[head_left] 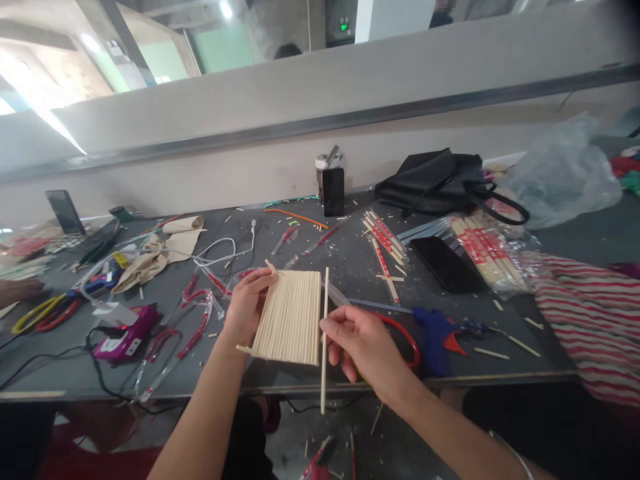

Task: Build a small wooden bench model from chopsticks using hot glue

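Gripping one side of a flat, pale wooden-stick panel (290,317), the left hand (247,300) apparently keeps the other free; the right hand (360,337) pinches a slender, pale wooden rod (324,367) alongside.

Bright glare, upper left; hazy softness

head | single head-worn view | looks forward and down | close over tabletop (357,280), facing wall (225,175) beyond

Pale panel of parallel sticks (290,317); single pale stick (323,363) just beside its right edge
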Demonstrator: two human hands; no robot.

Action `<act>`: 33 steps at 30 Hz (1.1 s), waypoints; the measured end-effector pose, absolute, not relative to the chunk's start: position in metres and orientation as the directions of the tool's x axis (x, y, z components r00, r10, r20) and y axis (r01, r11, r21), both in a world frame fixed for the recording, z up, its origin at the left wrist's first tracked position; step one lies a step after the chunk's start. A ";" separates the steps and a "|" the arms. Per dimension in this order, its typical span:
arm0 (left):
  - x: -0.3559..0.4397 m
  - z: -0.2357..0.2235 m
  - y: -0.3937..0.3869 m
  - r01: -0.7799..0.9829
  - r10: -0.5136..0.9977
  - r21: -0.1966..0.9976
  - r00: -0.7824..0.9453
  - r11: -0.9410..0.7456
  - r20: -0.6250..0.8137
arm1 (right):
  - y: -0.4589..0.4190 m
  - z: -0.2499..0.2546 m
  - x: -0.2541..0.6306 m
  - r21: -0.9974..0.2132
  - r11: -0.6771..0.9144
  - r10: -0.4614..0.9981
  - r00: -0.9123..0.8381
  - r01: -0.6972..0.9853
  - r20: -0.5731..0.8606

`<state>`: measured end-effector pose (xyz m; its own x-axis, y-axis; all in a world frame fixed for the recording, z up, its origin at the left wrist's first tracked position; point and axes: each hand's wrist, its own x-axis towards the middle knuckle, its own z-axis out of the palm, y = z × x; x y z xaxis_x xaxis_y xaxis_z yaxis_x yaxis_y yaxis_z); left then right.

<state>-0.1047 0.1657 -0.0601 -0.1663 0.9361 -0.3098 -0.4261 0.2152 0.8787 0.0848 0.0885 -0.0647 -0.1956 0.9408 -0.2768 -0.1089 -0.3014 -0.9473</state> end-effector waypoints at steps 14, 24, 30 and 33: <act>-0.104 -0.065 0.162 -0.390 0.930 0.892 -0.186 0.227 -0.318 | 0.091 -0.076 0.084 -0.927 -0.368 0.902 -0.272 -0.077 -0.335; -0.101 -0.062 0.160 -0.361 0.934 0.902 -0.172 0.236 -0.313 | 0.097 -0.072 0.084 -0.912 -0.394 0.887 -0.305 -0.111 -0.346; -0.100 -0.061 0.160 -0.375 0.926 0.897 -0.193 0.235 -0.324 | 0.099 -0.069 0.084 -0.915 -0.384 0.892 -0.305 -0.122 -0.334; -0.100 -0.062 0.160 -0.376 0.926 0.896 -0.193 0.235 -0.324 | 0.100 -0.068 0.085 -0.922 -0.370 0.899 -0.296 -0.116 -0.323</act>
